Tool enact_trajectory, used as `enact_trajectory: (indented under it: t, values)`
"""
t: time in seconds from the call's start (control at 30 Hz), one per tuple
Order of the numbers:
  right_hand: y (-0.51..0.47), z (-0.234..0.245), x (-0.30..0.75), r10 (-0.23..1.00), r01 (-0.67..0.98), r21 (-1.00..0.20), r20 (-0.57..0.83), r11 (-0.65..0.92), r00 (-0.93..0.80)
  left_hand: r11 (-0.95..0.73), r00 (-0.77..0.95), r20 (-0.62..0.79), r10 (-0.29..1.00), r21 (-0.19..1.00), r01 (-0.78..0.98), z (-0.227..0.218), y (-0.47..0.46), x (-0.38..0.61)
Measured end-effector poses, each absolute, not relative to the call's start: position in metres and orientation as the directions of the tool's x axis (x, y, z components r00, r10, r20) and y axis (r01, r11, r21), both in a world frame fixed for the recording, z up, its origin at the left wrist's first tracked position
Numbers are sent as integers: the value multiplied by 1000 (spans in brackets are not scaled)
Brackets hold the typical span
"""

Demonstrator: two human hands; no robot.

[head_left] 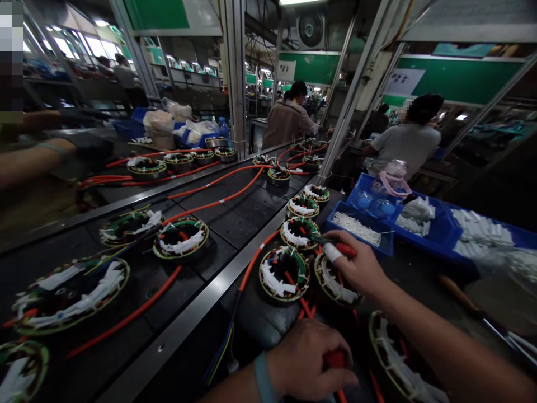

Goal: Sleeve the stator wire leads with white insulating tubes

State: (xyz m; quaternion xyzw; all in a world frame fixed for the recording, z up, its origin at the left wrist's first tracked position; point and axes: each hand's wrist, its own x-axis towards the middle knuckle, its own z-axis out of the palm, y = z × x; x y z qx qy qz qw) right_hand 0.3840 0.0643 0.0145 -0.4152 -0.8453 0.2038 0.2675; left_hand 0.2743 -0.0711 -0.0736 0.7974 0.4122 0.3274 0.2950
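My right hand (pixel 361 263), with white tape round a finger, grips red-handled cutting pliers (pixel 344 249). Their jaws lie at the edge of a ring-shaped motor stator (pixel 298 232) wound with copper and tied with white sleeving. Closer to me, my left hand (pixel 308 358), a blue band at its wrist, is closed round something red; the fingers hide its kind. Just beyond it sit two more stators, one (pixel 284 274) on the left and another (pixel 338 282) below the right hand. Orange-red cables (pixel 308 308) run beneath the left hand.
A metal rail (pixel 201 305) separates my side from a dark conveyor (pixel 235 224) carrying several stators and cables. Blue bins (pixel 363 246) of white ties and sleeves stand at right, near a wooden-handled tool (pixel 459 294). A co-worker's gloved hand (pixel 90 148) is across the line.
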Motion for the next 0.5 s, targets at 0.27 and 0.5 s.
enact_trajectory:
  t: [0.27, 0.5]
  values:
    - [121, -3, 370, 835, 696, -463, 272, 549, -478, -455, 442, 244, 863, 754, 474, -81, -67, 275]
    - [129, -1, 351, 838, 753, -367, 229, 546, -496, -475, 442, 276, 853, 761, 442, -98, -62, 276]
